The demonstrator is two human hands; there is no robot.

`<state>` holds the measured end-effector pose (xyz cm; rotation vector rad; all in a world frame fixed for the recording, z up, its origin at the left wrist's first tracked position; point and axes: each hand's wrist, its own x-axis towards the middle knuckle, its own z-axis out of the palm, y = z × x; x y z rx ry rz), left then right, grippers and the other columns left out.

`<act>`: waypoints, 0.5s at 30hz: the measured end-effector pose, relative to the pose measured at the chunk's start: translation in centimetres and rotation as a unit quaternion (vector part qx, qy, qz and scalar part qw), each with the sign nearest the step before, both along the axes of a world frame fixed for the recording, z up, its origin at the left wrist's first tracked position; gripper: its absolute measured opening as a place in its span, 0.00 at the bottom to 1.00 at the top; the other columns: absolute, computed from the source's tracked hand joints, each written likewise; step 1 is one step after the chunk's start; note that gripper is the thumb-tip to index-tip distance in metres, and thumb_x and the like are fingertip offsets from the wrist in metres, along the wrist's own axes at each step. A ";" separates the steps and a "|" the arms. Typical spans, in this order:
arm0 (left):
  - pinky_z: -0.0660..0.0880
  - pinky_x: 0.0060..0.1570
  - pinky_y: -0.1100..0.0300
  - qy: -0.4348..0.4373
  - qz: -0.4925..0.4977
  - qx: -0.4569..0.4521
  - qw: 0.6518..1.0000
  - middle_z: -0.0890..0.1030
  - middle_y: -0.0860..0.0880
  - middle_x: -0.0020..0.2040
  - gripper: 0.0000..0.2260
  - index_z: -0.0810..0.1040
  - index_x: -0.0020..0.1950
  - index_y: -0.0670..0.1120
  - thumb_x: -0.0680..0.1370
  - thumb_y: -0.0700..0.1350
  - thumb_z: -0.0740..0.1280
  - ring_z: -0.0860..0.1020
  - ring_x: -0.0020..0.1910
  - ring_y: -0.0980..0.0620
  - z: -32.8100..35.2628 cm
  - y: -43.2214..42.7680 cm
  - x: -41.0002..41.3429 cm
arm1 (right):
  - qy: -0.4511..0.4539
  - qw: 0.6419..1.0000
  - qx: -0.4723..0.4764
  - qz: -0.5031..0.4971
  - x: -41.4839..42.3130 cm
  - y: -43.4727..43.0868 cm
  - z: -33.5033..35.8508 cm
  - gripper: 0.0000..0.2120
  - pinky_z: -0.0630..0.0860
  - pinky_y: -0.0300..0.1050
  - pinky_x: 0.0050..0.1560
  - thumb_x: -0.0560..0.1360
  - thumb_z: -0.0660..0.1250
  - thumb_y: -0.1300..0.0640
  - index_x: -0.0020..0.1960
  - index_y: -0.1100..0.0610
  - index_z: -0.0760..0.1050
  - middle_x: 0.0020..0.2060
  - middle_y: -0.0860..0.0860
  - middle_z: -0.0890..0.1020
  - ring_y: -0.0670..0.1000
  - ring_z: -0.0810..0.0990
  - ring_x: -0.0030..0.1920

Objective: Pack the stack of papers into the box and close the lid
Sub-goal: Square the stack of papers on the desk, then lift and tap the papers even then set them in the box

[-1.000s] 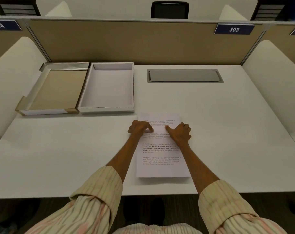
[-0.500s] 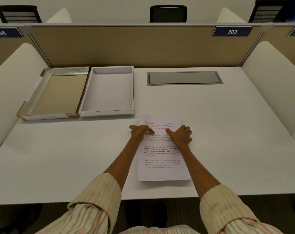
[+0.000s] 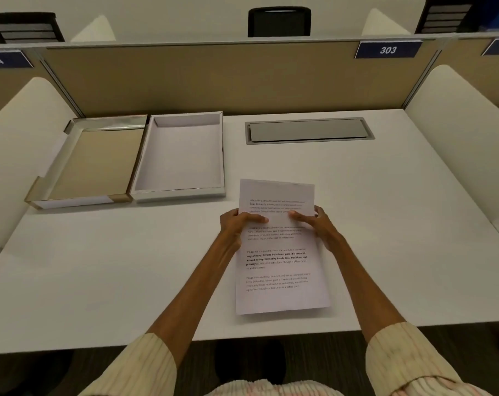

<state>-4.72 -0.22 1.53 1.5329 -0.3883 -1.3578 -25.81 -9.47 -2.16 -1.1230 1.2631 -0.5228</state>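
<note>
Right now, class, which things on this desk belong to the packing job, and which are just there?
Part of the job:
papers
box
lid
left hand
right hand

Just there:
grey desk hatch
number sign 303
chair

box open, empty, reachable from above; lid touching its left side.

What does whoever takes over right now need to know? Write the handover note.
Left hand: gripping the left edge of the stack of papers.
Right hand: gripping its right edge.
Stack: on the table, near the front edge.
Box: open and empty, beyond and left of the stack. Lid: inside-up, on the box's left side.
Done: papers gripped.
Left: lift the stack, lay it in the box, fit the lid.
</note>
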 end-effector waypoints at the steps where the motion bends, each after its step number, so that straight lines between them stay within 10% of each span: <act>1: 0.84 0.38 0.49 0.001 -0.012 -0.015 1.000 0.87 0.41 0.50 0.19 0.83 0.46 0.42 0.58 0.32 0.80 0.87 0.41 0.42 0.4 0.2 0.1 | -0.042 0.999 0.004 0.022 -0.2 0.1 0.4 0.35 0.80 0.56 0.59 0.65 0.79 0.46 0.67 0.55 0.72 0.61 0.55 0.81 0.55 0.83 0.56; 7: 0.83 0.47 0.41 -0.030 -0.023 -0.112 0.993 0.86 0.40 0.53 0.25 0.80 0.56 0.36 0.61 0.34 0.79 0.85 0.50 0.37 4.9 0.7 0.9 | -0.136 0.979 -0.118 -0.090 0.4 1.7 4.9 0.25 0.84 0.52 0.41 0.62 0.81 0.47 0.54 0.58 0.81 0.48 0.54 0.87 0.59 0.86 0.47; 15: 0.83 0.36 0.60 -0.154 -0.007 -0.272 0.950 0.88 0.54 0.44 0.17 0.83 0.48 0.50 0.62 0.37 0.78 0.86 0.42 0.49 7.7 1.2 2.1 | -0.196 0.939 -0.257 -0.117 1.6 4.1 10.3 0.15 0.82 0.40 0.37 0.61 0.80 0.53 0.47 0.46 0.83 0.43 0.45 0.88 0.48 0.87 0.41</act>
